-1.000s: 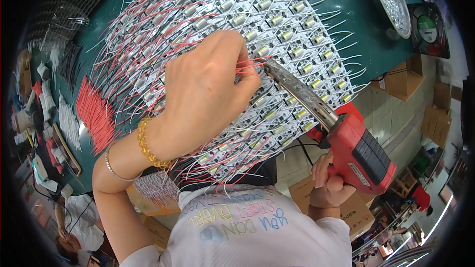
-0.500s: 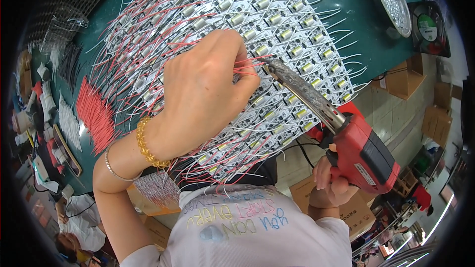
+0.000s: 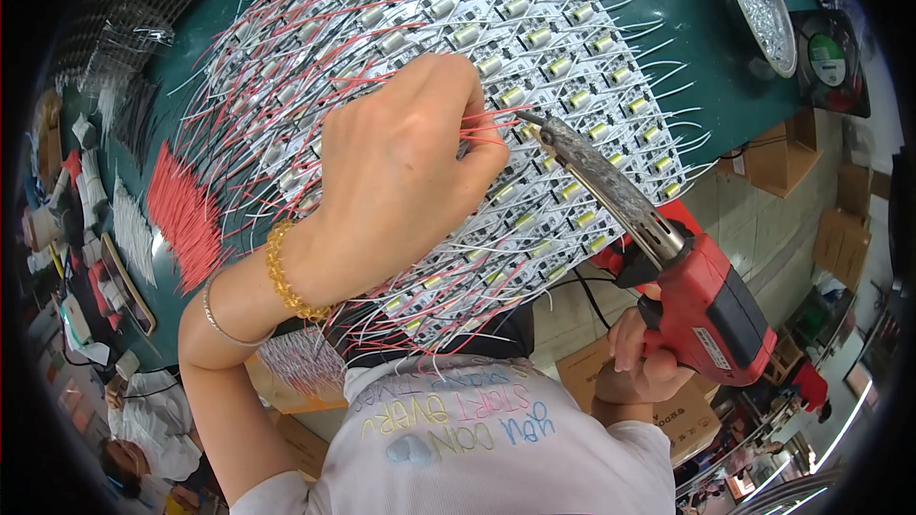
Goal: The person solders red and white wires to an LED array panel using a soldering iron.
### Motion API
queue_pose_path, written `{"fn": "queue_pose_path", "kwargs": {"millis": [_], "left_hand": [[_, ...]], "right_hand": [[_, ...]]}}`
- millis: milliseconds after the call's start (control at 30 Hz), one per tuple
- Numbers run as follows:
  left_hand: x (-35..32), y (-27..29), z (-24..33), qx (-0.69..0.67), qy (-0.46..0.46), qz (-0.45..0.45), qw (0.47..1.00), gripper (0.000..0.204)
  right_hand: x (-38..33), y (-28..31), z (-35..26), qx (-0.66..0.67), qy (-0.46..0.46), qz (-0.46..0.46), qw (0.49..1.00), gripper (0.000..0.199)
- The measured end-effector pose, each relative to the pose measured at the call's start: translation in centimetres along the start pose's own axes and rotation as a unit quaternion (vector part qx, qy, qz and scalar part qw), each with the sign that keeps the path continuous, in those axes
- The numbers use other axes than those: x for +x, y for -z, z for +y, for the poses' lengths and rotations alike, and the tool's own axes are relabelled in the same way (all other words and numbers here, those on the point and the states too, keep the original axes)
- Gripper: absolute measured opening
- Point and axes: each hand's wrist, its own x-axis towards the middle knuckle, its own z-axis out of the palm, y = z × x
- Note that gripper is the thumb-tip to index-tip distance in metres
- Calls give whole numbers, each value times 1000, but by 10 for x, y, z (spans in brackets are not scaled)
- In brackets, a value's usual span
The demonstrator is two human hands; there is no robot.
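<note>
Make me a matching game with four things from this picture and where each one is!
Things:
1. soldering gun
2. red wire
3. gold bracelet
4. round metal dish

Places:
A. around the left wrist
B. at the table's far right corner
C. gripped in the right hand
D. pinched in the left hand fingers

Pairs: 1-C, 2-D, 3-A, 4-B
</note>
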Motion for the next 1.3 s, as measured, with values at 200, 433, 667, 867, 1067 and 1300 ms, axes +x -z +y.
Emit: {"fn": "queue_pose_path", "kwargs": {"millis": [200, 433, 667, 867, 1067, 1300], "left_hand": [[3, -1, 1, 1, -4, 0, 1000, 15], [-2, 7, 1, 2, -10, 11, 1000, 14], [-3, 7, 1, -19, 1, -8, 1000, 14], [3, 10, -1, -79, -24, -42, 996, 11], [-1, 9, -9, -70, -71, -28, 995, 7], [-9, 11, 1, -68, -50, -27, 996, 12]], "right_hand": [[8, -1, -12, 9, 10, -22, 1000, 82], [45, 19, -14, -42, 250, 122, 960, 71], [107, 28, -20, -86, 240, 273, 928, 35], [70, 35, -15, -45, 213, 120, 969, 60], [47, 13, -2, 2, 182, 43, 982, 71], [22, 19, -12, 40, 118, -27, 992, 80]]}}
